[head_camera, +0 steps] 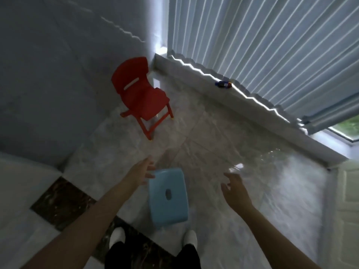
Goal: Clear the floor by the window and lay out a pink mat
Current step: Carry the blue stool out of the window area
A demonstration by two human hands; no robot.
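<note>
A light blue plastic stool (168,197) stands on the pale marble floor (223,144) just in front of my feet. My left hand (142,171) hovers at the stool's far left corner with fingers spread, holding nothing. My right hand (234,188) is out to the right of the stool, apart from it, fingers loosely spread. A small red plastic chair (142,96) stands in the corner by the wall and the window ledge. No pink mat is in view.
A low stone window ledge (252,107) runs from the corner to the right, with a small blue toy (223,84) on it. Vertical blinds (262,39) hang above. A white door (349,191) is at the right edge. Dark tile inlays (58,202) lie to the left.
</note>
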